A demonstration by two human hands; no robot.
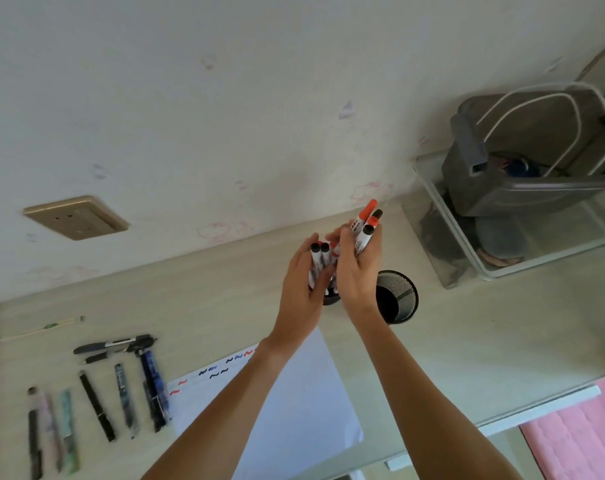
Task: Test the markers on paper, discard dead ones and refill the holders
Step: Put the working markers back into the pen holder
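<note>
My right hand [358,271] grips a bunch of white markers [365,225] with red and black caps, raised above the desk. My left hand [302,282] holds two black-capped markers [317,261] that stand in a black holder [330,299], mostly hidden behind both hands. A second black mesh holder [396,296] stands just right of my right wrist, and its inside looks dark. The white test paper [294,403] lies under my forearms, with red, blue and black squiggles along its far edge.
Several pens [96,393] lie spread at the left of the desk. A thin stick [34,329] lies near the wall. A clear tray [508,244] holding a grey basket [536,157] stands at the back right. A wall socket [74,218] is at left, pink cloth [578,431] at lower right.
</note>
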